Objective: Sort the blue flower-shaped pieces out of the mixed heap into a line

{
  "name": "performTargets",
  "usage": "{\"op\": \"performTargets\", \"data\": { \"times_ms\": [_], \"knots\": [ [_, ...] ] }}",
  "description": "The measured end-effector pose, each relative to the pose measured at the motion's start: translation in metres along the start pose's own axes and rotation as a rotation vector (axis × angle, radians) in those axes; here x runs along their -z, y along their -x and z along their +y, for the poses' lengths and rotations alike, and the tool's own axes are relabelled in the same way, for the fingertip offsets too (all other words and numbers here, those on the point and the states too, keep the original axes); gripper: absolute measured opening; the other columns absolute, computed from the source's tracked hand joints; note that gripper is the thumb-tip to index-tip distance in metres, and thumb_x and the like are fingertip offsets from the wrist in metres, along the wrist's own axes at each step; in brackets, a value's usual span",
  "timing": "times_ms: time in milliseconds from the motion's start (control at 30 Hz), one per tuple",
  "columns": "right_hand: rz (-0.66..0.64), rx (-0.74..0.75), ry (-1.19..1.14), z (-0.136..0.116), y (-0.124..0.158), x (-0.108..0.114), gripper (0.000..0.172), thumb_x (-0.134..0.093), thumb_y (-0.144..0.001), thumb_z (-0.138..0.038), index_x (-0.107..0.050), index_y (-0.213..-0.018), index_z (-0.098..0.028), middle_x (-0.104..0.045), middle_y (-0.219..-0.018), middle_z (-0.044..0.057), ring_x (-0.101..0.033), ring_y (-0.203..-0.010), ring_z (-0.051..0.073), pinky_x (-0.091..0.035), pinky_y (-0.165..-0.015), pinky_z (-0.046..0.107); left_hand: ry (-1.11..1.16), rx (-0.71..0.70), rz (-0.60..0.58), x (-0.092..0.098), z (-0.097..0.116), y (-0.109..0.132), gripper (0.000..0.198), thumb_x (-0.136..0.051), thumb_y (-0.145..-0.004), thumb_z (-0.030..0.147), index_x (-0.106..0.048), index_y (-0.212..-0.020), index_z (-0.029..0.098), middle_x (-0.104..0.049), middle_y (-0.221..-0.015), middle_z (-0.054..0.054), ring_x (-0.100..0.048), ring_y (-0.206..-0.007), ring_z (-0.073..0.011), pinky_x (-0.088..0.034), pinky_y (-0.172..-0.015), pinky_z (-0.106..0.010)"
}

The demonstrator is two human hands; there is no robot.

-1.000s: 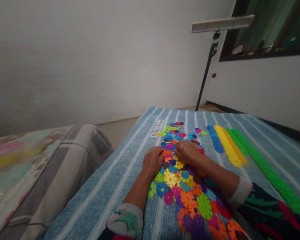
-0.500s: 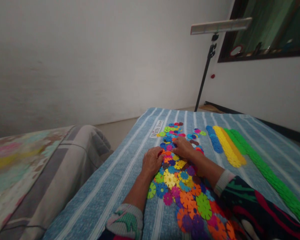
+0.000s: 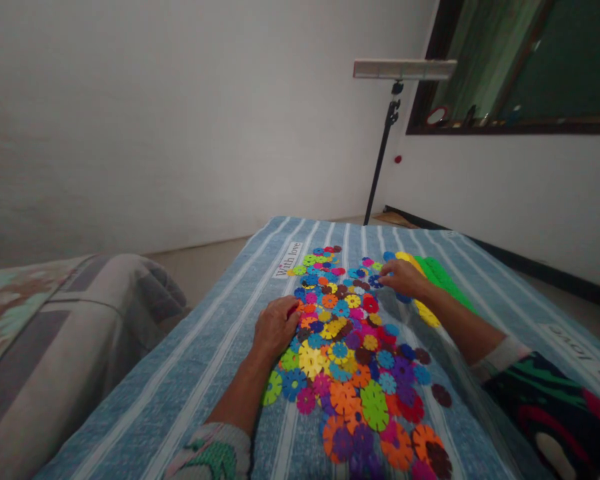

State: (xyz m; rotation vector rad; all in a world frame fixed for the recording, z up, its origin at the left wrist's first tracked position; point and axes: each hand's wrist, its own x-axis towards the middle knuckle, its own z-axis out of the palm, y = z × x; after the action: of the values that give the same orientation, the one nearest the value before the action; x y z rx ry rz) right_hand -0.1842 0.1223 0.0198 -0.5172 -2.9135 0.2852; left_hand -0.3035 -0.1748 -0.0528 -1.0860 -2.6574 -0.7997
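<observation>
A heap of colourful notched plastic flower discs (image 3: 345, 393) is spread over a striped blue cloth (image 3: 220, 333). My left hand (image 3: 276, 327) rests at the heap's left edge with its fingers curled. A bit of red shows at its fingertips, but what they hold is hidden. My right hand (image 3: 403, 279) is at the heap's far right side. Its fingertips are brought together at a dark blue flower disc (image 3: 375, 281). Just beyond that hand lie rows of sorted discs: a yellow row (image 3: 427, 313) and a green row (image 3: 445, 285), partly covered by my right arm.
A printed "With love" label (image 3: 289, 260) is on the cloth left of the heap. To the left stands a cloth-covered piece of furniture (image 3: 105, 320). A lamp on a black stand (image 3: 380, 153) rises behind the table, near a dark-framed window (image 3: 510, 127).
My right hand has moved right, from the middle of the heap to its far right edge. My left hand has stayed by the same discs. The camera view has turned slightly right.
</observation>
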Motion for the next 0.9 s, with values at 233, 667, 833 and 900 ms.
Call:
{"op": "performTargets", "data": {
  "times_ms": [233,667,833,900],
  "knots": [
    [-0.098,-0.1,0.047,0.066,0.018,-0.001,0.008,-0.068,-0.072,-0.02,-0.075,-0.068,-0.018,-0.072,-0.073,0.002,-0.065,-0.077,0.018,-0.042,-0.068,0.023,-0.017,0.017,-0.028,0.002,0.001,-0.001,0.03,-0.049,-0.083,0.026,-0.069,-0.105,0.021,-0.068,-0.121,-0.006,-0.059,-0.115,-0.0245,-0.047,-0.1,-0.039],
    [-0.109,-0.153,0.162,0.069,0.025,-0.012,0.02,-0.068,-0.076,-0.027,-0.077,-0.092,-0.019,-0.072,-0.096,0.009,-0.064,-0.095,0.023,-0.041,-0.07,0.026,0.004,0.022,-0.013,0.001,-0.003,-0.002,0.033,-0.05,-0.082,0.028,-0.07,-0.107,0.02,-0.068,-0.122,-0.006,-0.059,-0.115,-0.0241,-0.046,-0.101,-0.039],
    [-0.098,-0.138,0.204,0.061,0.025,-0.014,0.028,-0.072,-0.074,-0.028,-0.074,-0.101,-0.021,-0.068,-0.107,0.01,-0.061,-0.103,0.024,-0.042,-0.077,0.027,0.016,0.012,0.007,0.0,-0.003,-0.001,0.03,-0.05,-0.082,0.027,-0.07,-0.104,0.023,-0.068,-0.12,-0.004,-0.06,-0.114,-0.0232,-0.047,-0.099,-0.038],
    [-0.106,-0.138,0.224,0.057,0.025,-0.015,0.028,-0.072,-0.074,-0.028,-0.074,-0.1,-0.02,-0.067,-0.108,0.01,-0.061,-0.102,0.025,-0.043,-0.076,0.028,0.012,0.011,-0.001,0.001,-0.002,-0.001,0.029,-0.05,-0.082,0.027,-0.07,-0.103,0.023,-0.068,-0.12,-0.005,-0.06,-0.114,-0.0232,-0.047,-0.099,-0.037]
  ]
}}
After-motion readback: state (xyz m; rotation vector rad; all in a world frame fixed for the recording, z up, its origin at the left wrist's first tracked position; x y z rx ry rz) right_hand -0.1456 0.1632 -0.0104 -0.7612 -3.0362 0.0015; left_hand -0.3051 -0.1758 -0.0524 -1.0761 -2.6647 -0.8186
